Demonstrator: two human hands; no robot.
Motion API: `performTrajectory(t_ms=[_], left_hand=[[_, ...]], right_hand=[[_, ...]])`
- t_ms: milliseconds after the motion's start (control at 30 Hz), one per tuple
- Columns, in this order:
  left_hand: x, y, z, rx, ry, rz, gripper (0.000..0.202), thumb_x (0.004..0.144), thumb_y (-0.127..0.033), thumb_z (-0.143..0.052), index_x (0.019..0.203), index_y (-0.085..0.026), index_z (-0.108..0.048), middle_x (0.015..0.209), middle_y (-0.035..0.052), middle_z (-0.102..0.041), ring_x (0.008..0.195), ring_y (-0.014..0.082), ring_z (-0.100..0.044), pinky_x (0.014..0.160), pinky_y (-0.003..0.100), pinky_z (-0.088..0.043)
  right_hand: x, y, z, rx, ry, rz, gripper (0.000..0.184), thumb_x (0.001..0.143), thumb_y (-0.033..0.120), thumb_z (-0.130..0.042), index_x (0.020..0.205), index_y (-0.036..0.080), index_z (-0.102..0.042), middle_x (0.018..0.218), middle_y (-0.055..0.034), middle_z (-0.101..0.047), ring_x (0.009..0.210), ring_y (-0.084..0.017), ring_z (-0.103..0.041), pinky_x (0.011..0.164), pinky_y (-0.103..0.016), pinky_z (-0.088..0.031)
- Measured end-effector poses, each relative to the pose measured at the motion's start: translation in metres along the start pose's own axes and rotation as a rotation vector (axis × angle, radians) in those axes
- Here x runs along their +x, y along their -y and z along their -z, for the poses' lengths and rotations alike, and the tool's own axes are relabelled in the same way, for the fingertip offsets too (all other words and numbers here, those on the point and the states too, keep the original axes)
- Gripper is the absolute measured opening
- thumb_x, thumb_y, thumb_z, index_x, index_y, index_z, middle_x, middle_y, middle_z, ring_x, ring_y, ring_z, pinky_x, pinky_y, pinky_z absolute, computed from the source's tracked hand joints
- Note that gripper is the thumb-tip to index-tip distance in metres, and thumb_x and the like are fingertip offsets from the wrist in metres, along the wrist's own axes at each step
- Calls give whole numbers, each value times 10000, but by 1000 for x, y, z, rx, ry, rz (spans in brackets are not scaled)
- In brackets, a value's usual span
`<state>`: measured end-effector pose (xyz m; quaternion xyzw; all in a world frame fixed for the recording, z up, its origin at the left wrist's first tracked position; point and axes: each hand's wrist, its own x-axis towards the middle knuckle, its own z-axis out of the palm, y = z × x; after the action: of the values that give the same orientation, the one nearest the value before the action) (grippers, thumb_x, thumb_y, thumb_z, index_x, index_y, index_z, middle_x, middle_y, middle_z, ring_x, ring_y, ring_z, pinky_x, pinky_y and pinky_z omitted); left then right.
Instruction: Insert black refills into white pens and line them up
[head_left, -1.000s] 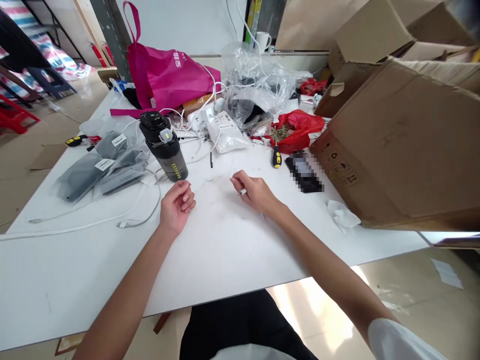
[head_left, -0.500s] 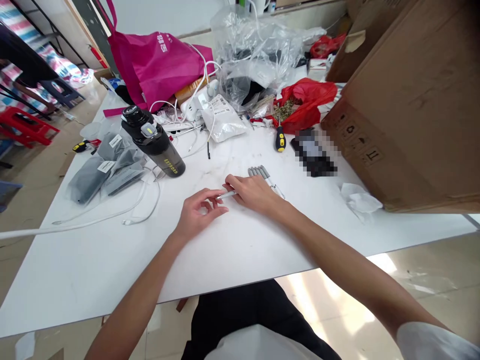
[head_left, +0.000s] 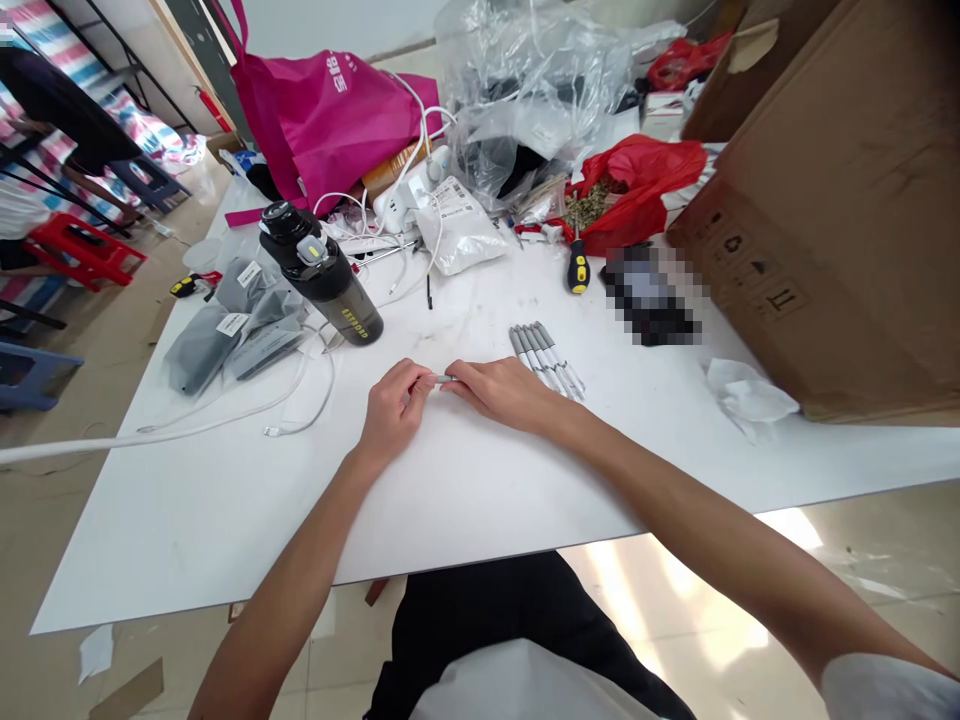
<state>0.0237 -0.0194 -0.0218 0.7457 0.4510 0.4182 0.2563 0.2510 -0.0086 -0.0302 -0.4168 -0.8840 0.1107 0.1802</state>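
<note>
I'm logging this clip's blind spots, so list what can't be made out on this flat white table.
All in the head view:
Slim grey pen-like stick: its ends, covered by the left grip and right grip.
Row of slim grey-and-white pens: any lettering, too small.
Dark flat object: its details, hidden by pixelation.
Large brown cardboard box: its right side, cut off by the right edge.
Magenta cloth bag: contents, hidden by its side.

You're in a workshop or packing room, it seems!
Beyond your right hand point(head_left: 504, 390), a screwdriver point(head_left: 577, 270) lies on the worktable point(head_left: 480, 500); farther right, a cardboard carton point(head_left: 847, 220); left of your left hand point(head_left: 392, 412), bagged goods point(head_left: 201, 350), then a red stool point(head_left: 67, 237) on tiled floor point(head_left: 349, 645).
</note>
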Motion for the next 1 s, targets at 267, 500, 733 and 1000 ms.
performTrajectory(t_ms=[267,500,733,1000], left_hand=[[-4,3,-2,-158,15,274,730,1117,-712,-550,575,-224,-514,589,10,-505,571,167,-429,637,375,-361],[3,5,6,-149,-26,49,311,1016,-541,-813,1178,-277,-833,1078,67,-806,953,225,-700,869,361,-527],[1,13,2,-131,-69,229,404,1022,-590,-791,846,-235,-716,826,18,-720,766,178,-630,738,311,-486],[-1,9,2,-101,-31,174,333,1051,-554,-765,926,-248,-809,827,37,-768,780,204,-672,758,341,-510]], right_hand=[[0,4,-2,-87,37,24,564,1242,569,-234,1218,197,-658,955,-88,-794,676,-190,-592,603,-341,-167],[0,-7,7,-31,42,-74,507,1238,544,-290,1292,186,-645,990,-120,-819,753,-230,-657,632,-329,-225],[-1,-8,8,0,5,-11,443,1237,488,-340,1256,178,-657,1111,-131,-817,867,-231,-686,648,-334,-251],[-1,-8,12,28,-3,31,377,1233,393,-348,1306,159,-635,1139,-139,-798,894,-235,-675,680,-337,-288]])
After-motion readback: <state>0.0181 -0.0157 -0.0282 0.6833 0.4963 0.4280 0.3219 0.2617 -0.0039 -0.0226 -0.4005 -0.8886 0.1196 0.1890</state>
